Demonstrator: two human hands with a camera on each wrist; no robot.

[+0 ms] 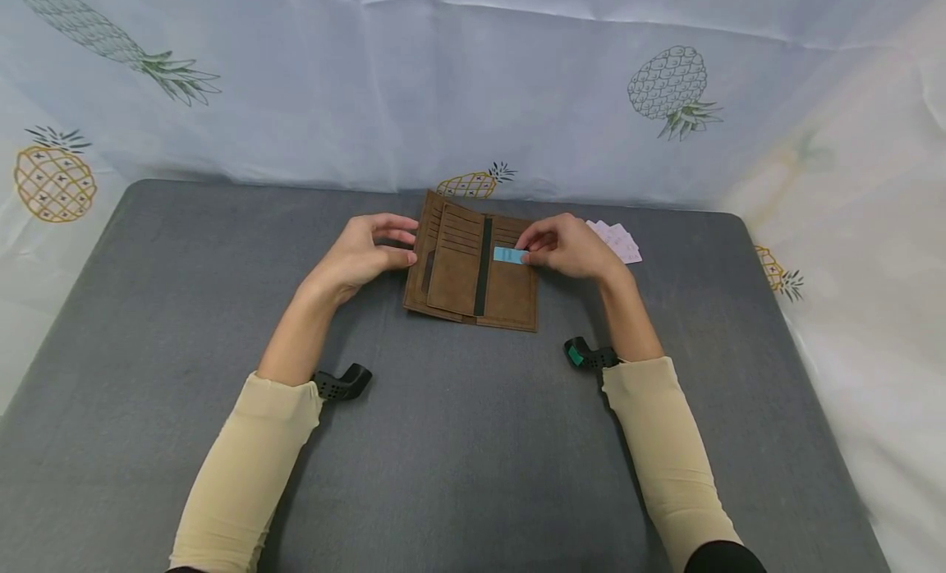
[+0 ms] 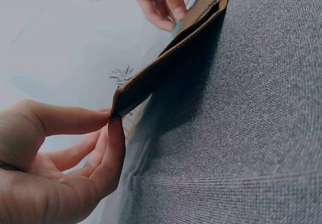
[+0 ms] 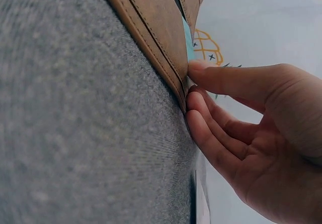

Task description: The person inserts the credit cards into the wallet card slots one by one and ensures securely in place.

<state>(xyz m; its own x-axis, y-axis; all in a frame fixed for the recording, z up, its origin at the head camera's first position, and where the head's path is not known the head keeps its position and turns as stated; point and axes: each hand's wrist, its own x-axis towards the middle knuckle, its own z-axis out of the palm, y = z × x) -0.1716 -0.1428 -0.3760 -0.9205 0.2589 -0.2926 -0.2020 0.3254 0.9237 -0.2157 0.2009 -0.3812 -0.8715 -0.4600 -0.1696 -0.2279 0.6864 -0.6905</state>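
A brown wallet (image 1: 454, 281) lies unfolded on the grey table, its card slots and a dark central strip facing up. My left hand (image 1: 369, 249) pinches the wallet's left edge between thumb and fingers; in the left wrist view that edge is tilted up off the cloth. At the right half, my right hand (image 1: 565, 245) pinches a light blue card (image 1: 507, 254) by its right end. The card's lower part is hidden in a slot in the right wrist view, where the thumb (image 3: 201, 69) presses on it and the other fingertips meet the wallet's edge.
Several pale pink cards (image 1: 619, 241) lie fanned out just right of the right hand. Dark wrist mounts (image 1: 343, 382) stick out from both forearms. Behind the grey table (image 1: 458, 458) hangs a white curtain (image 1: 414, 80) with pineapple prints.
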